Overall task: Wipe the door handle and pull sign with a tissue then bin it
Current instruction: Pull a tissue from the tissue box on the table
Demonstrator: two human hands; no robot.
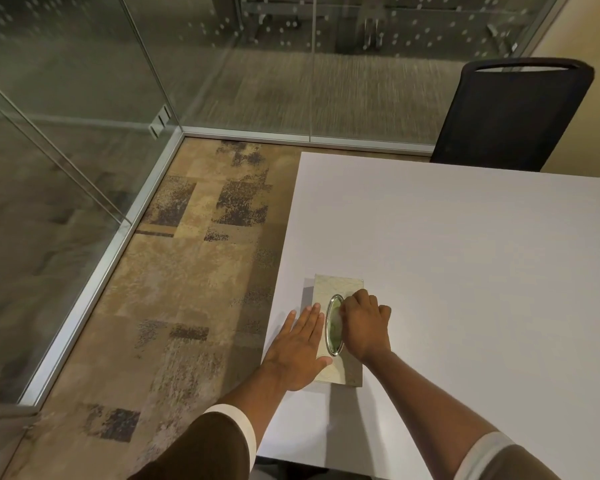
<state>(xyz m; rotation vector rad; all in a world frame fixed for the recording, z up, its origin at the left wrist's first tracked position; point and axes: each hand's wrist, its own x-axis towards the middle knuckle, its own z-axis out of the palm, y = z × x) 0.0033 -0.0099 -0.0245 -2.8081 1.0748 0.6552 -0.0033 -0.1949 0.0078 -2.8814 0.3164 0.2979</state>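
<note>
Nearest you, two bare forearms reach forward from short brown sleeves with white cuffs. Your left hand (297, 348) lies flat, fingers straight and released, pressing on the near left part of a pale, marbled rectangular tissue box (343, 289) to steady it. Your right hand (364, 323) is curled over the box's oval, silver-rimmed opening (334, 323), fingertips bunched as if pinching a tissue there. The tissue itself is hidden under the fingers, so you cannot tell whether it is gripped yet.

The box sits near the left edge of a plain white table (465, 254), with its long side running away from you.

A tissue should be very light, soft and easy to tear. It is best taken by a fold at the slot and drawn straight up while the flat hand keeps the light box from lifting with it.

To the left, below the table edge, is tan carpet with dark mottled patches (194, 271). Farther off, a black high-backed office chair (513, 116) stands at the table's far side. Frosted-dotted glass partition walls in silver frames (153, 81) enclose the room. The door handle, pull sign and bin cannot be made out here.

No brand, label or writing is readable anywhere.
</note>
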